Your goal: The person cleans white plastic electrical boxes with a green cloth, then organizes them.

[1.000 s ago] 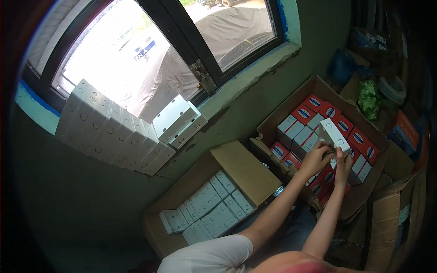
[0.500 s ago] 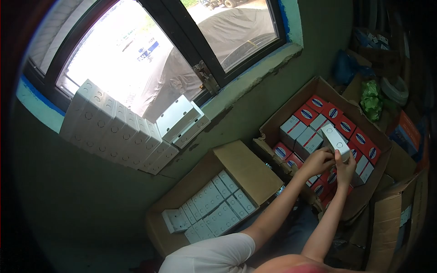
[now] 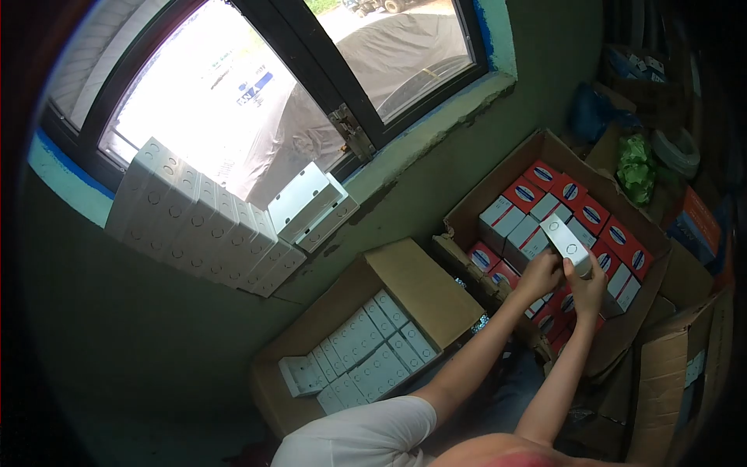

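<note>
A white plastic electrical box [image 3: 565, 240] with round knockout marks is held above the large carton of packages. My right hand [image 3: 587, 286] is closed around its near end, with the thumb on the side wall. My left hand [image 3: 542, 278] is at the box's left underside, its fingers curled in and partly in shadow. What those fingers hold, if anything, is hidden. Below both hands lie red and white packages [image 3: 523, 194] in rows inside the open carton [image 3: 486, 183].
A second carton [image 3: 424, 292] at lower middle holds rows of white electrical boxes [image 3: 379, 371]. More are stacked along the windowsill [image 3: 202, 226], beside two larger white boxes [image 3: 307, 206]. Cardboard [image 3: 657, 389], a green bag [image 3: 636, 173] and a blue bag [image 3: 595, 113] are on the right.
The white box has shifted slightly left and tilted in my right hand. My left hand has turned a little, its fingers now lower and more hidden beside the box.
</note>
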Tool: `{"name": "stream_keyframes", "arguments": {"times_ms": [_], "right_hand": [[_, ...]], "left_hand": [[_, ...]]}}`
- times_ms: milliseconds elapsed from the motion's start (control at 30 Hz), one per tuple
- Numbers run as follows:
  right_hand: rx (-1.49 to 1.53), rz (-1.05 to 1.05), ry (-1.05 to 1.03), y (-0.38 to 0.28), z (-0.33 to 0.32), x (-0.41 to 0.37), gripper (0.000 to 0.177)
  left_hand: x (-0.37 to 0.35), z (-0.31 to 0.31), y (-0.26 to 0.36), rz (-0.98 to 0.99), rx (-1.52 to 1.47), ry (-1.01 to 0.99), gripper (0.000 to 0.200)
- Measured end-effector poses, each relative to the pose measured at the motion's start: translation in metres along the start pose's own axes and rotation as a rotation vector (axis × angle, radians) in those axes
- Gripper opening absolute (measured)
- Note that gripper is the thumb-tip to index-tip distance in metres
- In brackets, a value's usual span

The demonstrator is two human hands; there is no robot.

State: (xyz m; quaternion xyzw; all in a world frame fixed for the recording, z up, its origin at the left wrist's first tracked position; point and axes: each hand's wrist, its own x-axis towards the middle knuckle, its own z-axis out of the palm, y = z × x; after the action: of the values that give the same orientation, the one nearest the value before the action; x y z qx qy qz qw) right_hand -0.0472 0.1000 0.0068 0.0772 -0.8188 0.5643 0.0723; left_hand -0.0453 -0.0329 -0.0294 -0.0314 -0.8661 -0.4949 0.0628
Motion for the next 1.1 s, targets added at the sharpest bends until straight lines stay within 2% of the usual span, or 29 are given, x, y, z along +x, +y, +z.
{"name": "stream_keyframes", "arguments": {"times_ms": [67, 200, 300, 333, 533, 633, 667, 800, 900, 1000, 1100], "right_hand": [[-0.032, 0.011, 0.017, 0.009, 0.002, 0.001, 0.057], [0.157, 0.048, 0.057, 0.019, 0.0, 0.003, 0.059], [0.087, -0.025, -0.014, 0.008, 0.003, 0.002, 0.059], [0.065, 0.009, -0.022, 0.002, 0.006, 0.0, 0.058], [0.005, 0.028, -0.014, 0.005, 0.011, 0.001, 0.057], [0.136, 0.08, -0.021, 0.022, 0.009, 0.004, 0.054], [0.162, 0.082, -0.031, 0.025, 0.009, 0.004, 0.053], [0.242, 0.051, -0.048, 0.022, 0.012, 0.003, 0.052], [0.232, 0.052, -0.057, 0.015, 0.013, 0.002, 0.051], [0.217, 0.051, -0.024, 0.016, 0.013, 0.003, 0.05], [0.252, 0.105, -0.015, 0.021, 0.007, 0.003, 0.05]], "left_hand": [[0.003, -0.006, 0.007, -0.141, -0.238, -0.273, 0.023], [0.004, -0.004, 0.005, -0.042, -0.304, -0.141, 0.024], [0.002, 0.001, -0.001, 0.067, -0.005, 0.1, 0.023], [-0.001, -0.001, 0.003, -0.018, 0.029, 0.118, 0.024], [0.002, -0.003, 0.008, -0.159, -0.091, -0.121, 0.023], [0.002, -0.016, 0.02, -0.14, -0.235, -0.331, 0.022], [0.003, -0.015, 0.014, -0.089, -0.269, -0.318, 0.02], [-0.002, -0.007, 0.003, -0.01, 0.163, 0.022, 0.018], [-0.004, -0.006, 0.001, -0.007, 0.233, 0.163, 0.018], [-0.001, 0.001, 0.003, -0.045, 0.183, 0.064, 0.017], [-0.002, -0.006, 0.015, 0.129, -0.019, -0.133, 0.019]]}}
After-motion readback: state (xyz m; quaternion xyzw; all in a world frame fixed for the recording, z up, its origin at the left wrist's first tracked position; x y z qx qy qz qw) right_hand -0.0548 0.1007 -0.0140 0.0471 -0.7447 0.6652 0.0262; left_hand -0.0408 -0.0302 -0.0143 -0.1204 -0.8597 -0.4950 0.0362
